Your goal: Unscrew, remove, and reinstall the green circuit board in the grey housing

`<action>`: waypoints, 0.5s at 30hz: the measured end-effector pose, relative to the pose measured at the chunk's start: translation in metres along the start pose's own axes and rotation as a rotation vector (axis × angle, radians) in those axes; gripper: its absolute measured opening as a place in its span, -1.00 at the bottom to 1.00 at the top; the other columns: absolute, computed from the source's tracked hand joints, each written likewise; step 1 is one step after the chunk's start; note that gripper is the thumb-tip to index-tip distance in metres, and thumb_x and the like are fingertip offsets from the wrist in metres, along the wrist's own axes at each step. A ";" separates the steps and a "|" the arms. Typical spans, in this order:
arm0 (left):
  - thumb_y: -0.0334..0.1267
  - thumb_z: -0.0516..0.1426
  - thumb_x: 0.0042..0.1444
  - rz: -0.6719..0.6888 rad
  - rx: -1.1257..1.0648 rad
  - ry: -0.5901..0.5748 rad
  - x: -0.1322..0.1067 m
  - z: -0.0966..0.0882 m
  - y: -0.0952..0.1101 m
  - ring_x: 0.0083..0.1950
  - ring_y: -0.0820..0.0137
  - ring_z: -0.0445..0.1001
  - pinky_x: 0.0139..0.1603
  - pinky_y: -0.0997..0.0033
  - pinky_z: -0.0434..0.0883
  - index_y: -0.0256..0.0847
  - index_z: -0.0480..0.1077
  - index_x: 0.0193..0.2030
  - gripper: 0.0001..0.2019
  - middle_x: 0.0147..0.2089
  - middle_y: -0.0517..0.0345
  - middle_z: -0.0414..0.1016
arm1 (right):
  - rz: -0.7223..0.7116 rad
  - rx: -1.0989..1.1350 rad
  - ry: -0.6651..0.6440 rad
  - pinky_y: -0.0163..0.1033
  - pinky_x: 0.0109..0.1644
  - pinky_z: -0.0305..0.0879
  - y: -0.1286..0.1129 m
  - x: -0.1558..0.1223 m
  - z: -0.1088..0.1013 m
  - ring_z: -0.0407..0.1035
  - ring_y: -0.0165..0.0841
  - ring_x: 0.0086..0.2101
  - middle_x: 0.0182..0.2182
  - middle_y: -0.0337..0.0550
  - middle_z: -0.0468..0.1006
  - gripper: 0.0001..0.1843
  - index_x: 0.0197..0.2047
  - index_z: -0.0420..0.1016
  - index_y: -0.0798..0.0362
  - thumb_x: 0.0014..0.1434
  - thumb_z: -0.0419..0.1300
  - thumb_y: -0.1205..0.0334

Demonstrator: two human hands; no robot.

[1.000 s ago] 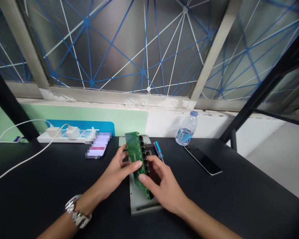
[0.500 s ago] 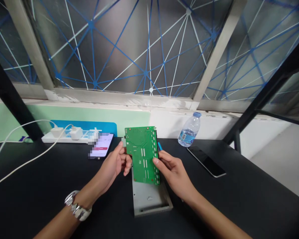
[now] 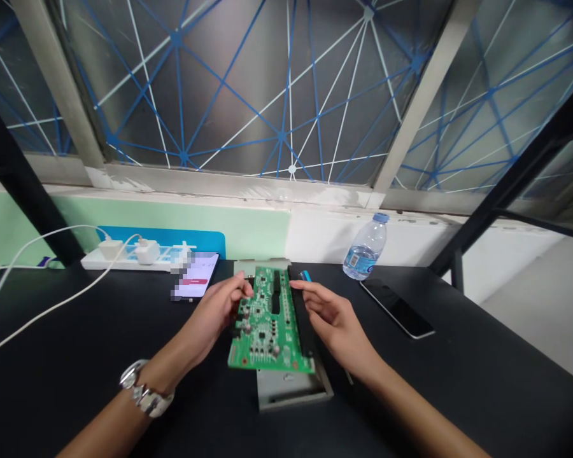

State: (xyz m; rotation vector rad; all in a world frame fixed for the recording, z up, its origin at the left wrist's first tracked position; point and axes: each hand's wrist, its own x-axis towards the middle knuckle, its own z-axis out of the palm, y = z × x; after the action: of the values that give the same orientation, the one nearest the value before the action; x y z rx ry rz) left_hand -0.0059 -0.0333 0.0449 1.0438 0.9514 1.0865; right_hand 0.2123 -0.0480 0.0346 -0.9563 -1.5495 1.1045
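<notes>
Left hand (image 3: 214,315): closed on the left edge of the green circuit board (image 3: 267,324), fingers curled over the edge near its upper corner. Right hand (image 3: 337,321): open, fingers extended and close together, reaching toward the board's right side. The fingertips (image 3: 298,285) sit at the upper end of the black connector strip (image 3: 297,312); whether they bear on it cannot be told at this resolution.

The board is held tilted, component side up, with small parts and chips visible across its face. It lies above the grey metal base plate (image 3: 293,394) and overlaps it. The plate rests flat on the black bench top (image 3: 458,375), with its far end showing beyond the board and its near end showing below it. A metal-link wristwatch (image 3: 142,393) is on the left wrist.

Just beyond the right fingers, the blue handle of a screwdriver (image 3: 305,275) shows at the plate's far right corner. Left of the plate is a smartphone (image 3: 194,275) with a lit, partly pixelated screen. Right of the plate, a second smartphone (image 3: 396,308) lies dark, with a plastic water bottle (image 3: 365,248) standing beyond it. At the far left, a white power strip (image 3: 124,259) along the wall carries two white chargers (image 3: 128,251); their white cables (image 3: 42,280) run across the bench. Behind everything, a window (image 3: 219,83) is crossed by blue and white lines.
</notes>
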 end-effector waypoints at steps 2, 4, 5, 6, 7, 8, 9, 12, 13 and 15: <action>0.02 0.15 0.18 0.064 0.046 0.005 -0.001 0.001 -0.002 -0.40 0.48 0.29 -0.38 0.52 0.24 -0.20 0.33 -0.35 -0.69 -0.43 0.29 0.27 | -0.018 0.014 -0.006 -0.27 -0.36 0.26 0.000 0.000 0.000 0.33 -0.41 -0.40 -0.20 -0.14 0.49 -0.56 0.07 0.45 -0.02 0.10 0.14 0.38; -0.06 0.18 0.18 0.098 0.067 -0.027 0.000 0.002 -0.005 -0.33 0.45 0.30 -0.31 0.50 0.26 -0.19 0.32 -0.30 -0.76 -0.37 0.27 0.29 | -0.003 0.038 -0.032 -0.28 -0.40 0.22 0.000 -0.002 0.000 0.29 -0.45 -0.45 -0.16 -0.15 0.48 -0.51 0.08 0.44 -0.05 0.06 0.11 0.42; -0.09 0.18 0.18 0.104 0.079 -0.044 0.000 0.001 -0.006 -0.32 0.44 0.29 -0.30 0.49 0.26 -0.19 0.31 -0.29 -0.78 -0.37 0.26 0.28 | 0.005 0.044 -0.040 -0.28 -0.40 0.22 -0.001 -0.002 0.001 0.28 -0.46 -0.47 -0.14 -0.15 0.49 -0.50 0.08 0.44 -0.06 0.06 0.10 0.42; -0.10 0.18 0.19 0.107 0.091 -0.057 0.001 0.001 -0.007 -0.34 0.45 0.27 -0.32 0.50 0.25 -0.19 0.30 -0.31 -0.79 -0.38 0.27 0.25 | 0.012 0.042 -0.047 -0.26 -0.38 0.24 -0.002 -0.003 0.002 0.29 -0.45 -0.46 -0.12 -0.15 0.49 -0.51 0.08 0.44 -0.07 0.07 0.11 0.41; -0.12 0.18 0.19 0.109 0.099 -0.068 0.001 0.000 -0.007 -0.36 0.47 0.25 -0.34 0.51 0.24 -0.19 0.28 -0.34 -0.78 -0.40 0.28 0.22 | 0.018 0.034 -0.052 -0.24 -0.33 0.28 -0.002 -0.004 0.003 0.31 -0.44 -0.44 -0.10 -0.14 0.49 -0.53 0.09 0.43 -0.08 0.10 0.12 0.39; -0.12 0.17 0.20 0.111 0.102 -0.082 0.001 0.000 -0.007 -0.38 0.48 0.23 -0.36 0.52 0.23 -0.19 0.26 -0.37 -0.76 -0.42 0.28 0.20 | 0.023 0.022 -0.057 -0.21 -0.27 0.31 -0.003 -0.004 0.004 0.35 -0.41 -0.40 -0.07 -0.12 0.49 -0.55 0.10 0.42 -0.08 0.13 0.14 0.35; -0.11 0.17 0.21 0.112 0.093 -0.100 0.001 0.000 -0.006 -0.41 0.49 0.21 -0.39 0.52 0.23 -0.20 0.25 -0.40 -0.74 -0.43 0.29 0.18 | 0.027 0.013 -0.061 -0.18 -0.21 0.34 -0.003 -0.005 0.006 0.38 -0.38 -0.34 -0.04 -0.11 0.49 -0.56 0.12 0.40 -0.08 0.16 0.15 0.32; -0.10 0.13 0.24 0.097 0.012 -0.209 -0.002 0.000 -0.003 -0.42 0.48 0.27 -0.43 0.50 0.28 -0.20 0.32 -0.32 -0.78 -0.42 0.24 0.24 | 0.052 0.028 -0.096 -0.10 -0.08 0.36 0.000 -0.005 0.010 0.44 -0.30 -0.18 0.01 -0.08 0.48 -0.56 0.18 0.31 -0.08 0.22 0.15 0.27; -0.11 0.13 0.24 0.099 -0.016 -0.262 -0.003 0.001 -0.003 -0.38 0.44 0.33 -0.41 0.47 0.32 -0.21 0.36 -0.24 -0.81 -0.37 0.20 0.30 | 0.061 0.051 -0.108 -0.09 -0.05 0.36 0.003 -0.005 0.011 0.44 -0.30 -0.17 0.01 -0.07 0.49 -0.56 0.19 0.28 -0.08 0.25 0.13 0.27; -0.16 0.16 0.22 0.109 -0.036 -0.357 -0.005 0.001 -0.002 -0.24 0.35 0.42 -0.32 0.40 0.38 -0.22 0.38 -0.06 -0.78 -0.22 0.08 0.40 | 0.074 0.108 -0.130 -0.08 0.01 0.35 0.008 -0.006 0.012 0.46 -0.31 -0.15 0.02 -0.06 0.48 -0.55 0.22 0.21 -0.09 0.28 0.10 0.28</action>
State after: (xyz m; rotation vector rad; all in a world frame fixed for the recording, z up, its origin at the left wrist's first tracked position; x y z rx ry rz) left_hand -0.0053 -0.0385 0.0433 1.2215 0.5923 0.9599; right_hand 0.2019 -0.0537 0.0245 -0.8890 -1.5514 1.3119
